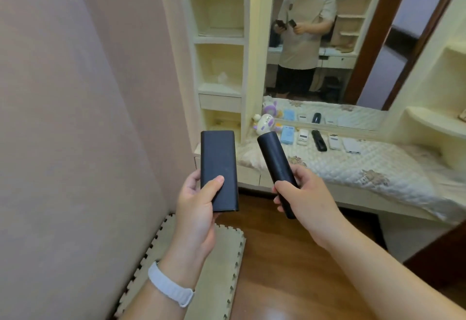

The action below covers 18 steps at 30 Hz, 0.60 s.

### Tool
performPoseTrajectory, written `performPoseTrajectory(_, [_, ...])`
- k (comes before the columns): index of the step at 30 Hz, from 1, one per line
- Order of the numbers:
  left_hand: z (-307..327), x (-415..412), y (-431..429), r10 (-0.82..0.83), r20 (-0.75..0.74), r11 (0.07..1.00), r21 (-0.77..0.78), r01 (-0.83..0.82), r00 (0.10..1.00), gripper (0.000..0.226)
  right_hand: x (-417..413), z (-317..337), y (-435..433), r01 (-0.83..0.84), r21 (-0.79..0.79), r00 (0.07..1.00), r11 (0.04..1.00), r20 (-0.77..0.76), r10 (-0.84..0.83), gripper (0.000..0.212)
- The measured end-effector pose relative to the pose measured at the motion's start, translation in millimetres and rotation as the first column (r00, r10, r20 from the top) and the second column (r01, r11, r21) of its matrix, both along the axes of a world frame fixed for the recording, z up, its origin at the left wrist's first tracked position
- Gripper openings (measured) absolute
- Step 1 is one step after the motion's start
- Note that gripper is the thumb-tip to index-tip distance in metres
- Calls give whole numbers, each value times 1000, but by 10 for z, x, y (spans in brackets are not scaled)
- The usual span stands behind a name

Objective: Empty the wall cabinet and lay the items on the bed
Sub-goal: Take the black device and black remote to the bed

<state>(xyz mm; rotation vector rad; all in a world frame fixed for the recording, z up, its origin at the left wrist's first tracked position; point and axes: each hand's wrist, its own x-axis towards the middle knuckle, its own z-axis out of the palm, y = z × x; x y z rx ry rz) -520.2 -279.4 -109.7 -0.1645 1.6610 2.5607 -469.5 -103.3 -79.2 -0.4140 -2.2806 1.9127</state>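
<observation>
Broadly, the room is a narrow one: a plain wall on the person's left, a cream cabinet [219,50] of open shelves ahead that looks almost bare, a mirror [327,42] beside it, and a wood floor with a foam mat [222,256] underfoot. Below the mirror runs the bed [378,168], its quilted cover soft and slightly puffed, so flat things should settle on it without sliding. A row of small items [320,140] already lies near the mirror edge, with a plush toy [266,124] at its left end; free quilt shows nearer the person. The left hand [199,208] is closed around the lower half of a flat black power bank [219,168], thumb across its face; it is likely dense, rigid and smooth, best held by its long edges. The right hand [302,193] is wrapped around the lower part of a black cylinder [276,166], tilted toward the bed; it looks stiff and probably lighter, and could roll if laid on a slope of the quilt. Both objects are held above the floor, short of the bed.
</observation>
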Motion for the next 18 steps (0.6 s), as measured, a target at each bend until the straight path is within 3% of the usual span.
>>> performPoseTrajectory(8, [-243, -786, 551, -225, 82, 974, 52, 222, 971, 36, -334, -151, 432, 242, 113, 968, 964, 45, -249, 17])
performPoseTrajectory(18, [-418, -1213, 1675, -466, 98, 884, 15, 467, 879, 35, -422, -357, 1331, 420, 109, 900, 901, 75, -429, 21])
